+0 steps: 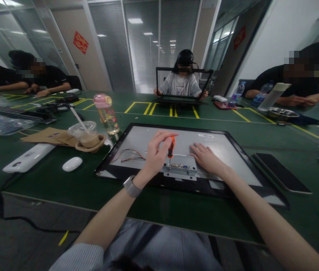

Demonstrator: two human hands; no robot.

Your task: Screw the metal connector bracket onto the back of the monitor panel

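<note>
My left hand (157, 150), with a watch at the wrist, is closed round the orange and black handle of a screwdriver (171, 146). The screwdriver stands upright, its tip down at a metal bracket (180, 175) with connector ports along it. That bracket sits near the front edge of a flat display panel (136, 137), grey-backed with a black frame, lying on the table. My right hand (204, 157) rests flat on the panel's back, fingers stretched out, just right of the bracket. Thin coloured wires (131, 153) lie left of the bracket.
Left of the panel are a pink-lidded bottle (107, 114), an iced drink cup (84, 133), a white case (72, 164) and a white power bank (29, 157). A phone (282, 172) lies at the right. Across the green table (142, 118) a person holds up a black frame (157, 81).
</note>
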